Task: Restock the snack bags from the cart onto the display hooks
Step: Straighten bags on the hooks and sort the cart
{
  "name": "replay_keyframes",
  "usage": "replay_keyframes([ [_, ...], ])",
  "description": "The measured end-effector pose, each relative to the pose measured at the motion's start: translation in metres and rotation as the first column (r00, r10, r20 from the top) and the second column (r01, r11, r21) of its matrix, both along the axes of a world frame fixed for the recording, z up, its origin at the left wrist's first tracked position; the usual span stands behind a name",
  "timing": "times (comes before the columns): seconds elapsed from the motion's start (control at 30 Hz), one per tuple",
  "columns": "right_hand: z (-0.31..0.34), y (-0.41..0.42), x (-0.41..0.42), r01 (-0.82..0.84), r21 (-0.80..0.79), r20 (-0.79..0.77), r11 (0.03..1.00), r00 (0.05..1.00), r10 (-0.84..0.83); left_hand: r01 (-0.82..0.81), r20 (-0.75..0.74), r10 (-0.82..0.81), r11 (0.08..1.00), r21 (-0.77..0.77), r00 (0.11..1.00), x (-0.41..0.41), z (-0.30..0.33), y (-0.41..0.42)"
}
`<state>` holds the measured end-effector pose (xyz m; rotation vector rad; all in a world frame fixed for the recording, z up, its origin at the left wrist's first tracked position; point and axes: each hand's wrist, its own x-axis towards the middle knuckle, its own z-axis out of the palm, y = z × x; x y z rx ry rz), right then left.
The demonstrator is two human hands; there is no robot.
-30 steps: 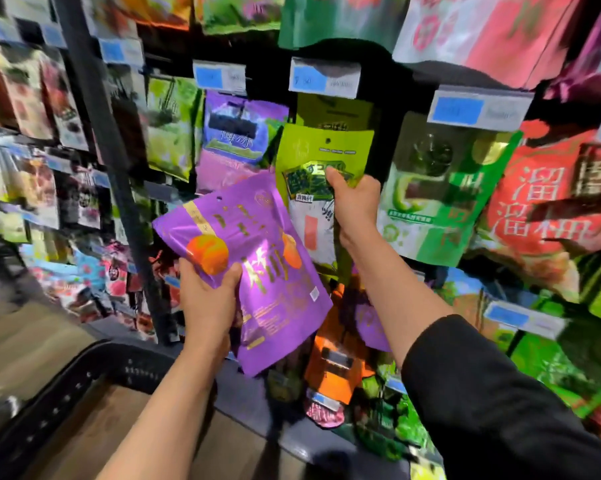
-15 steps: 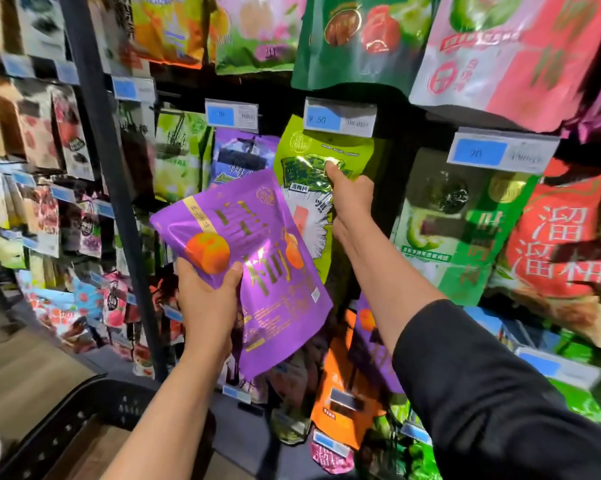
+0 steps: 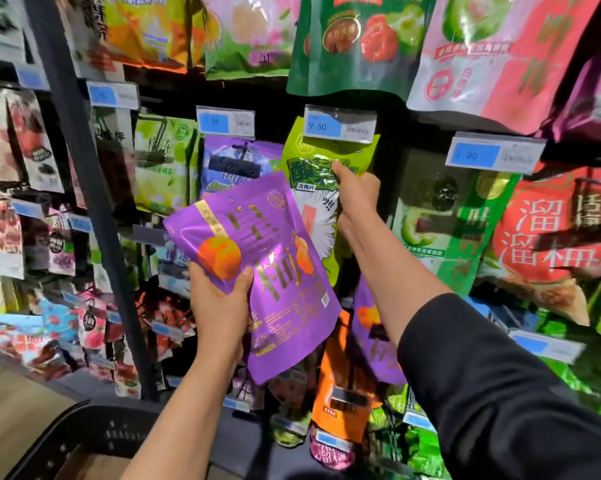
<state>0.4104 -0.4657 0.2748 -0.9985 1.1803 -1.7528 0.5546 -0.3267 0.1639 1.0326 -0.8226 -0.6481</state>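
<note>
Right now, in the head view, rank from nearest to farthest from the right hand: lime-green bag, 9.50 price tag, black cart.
1. Lime-green bag: gripped by the right hand.
2. 9.50 price tag: just above the hand.
3. Black cart: far below, lower left.

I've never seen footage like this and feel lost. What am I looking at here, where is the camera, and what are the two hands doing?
There is no machine: a person wears a camera on the head, looking forward and down at their own arms. In front hangs a shop display of snack bags on hooks with price tags. The left hand grips a purple bag printed with orange fruit. The right hand holds a lime-green bag hanging under the 9.50 tag. The dark cart sits at bottom left.
</note>
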Motion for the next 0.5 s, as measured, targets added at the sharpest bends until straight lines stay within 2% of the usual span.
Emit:
replay_keyframes([
  [0.5, 0.003, -0.004, 0.004, 0.073, 0.017, -0.061, 0.997, 0.996, -0.071, 0.048, 0.060, -0.048, 0.999, -0.001, 0.997, 0.013, -0.006, 0.005],
])
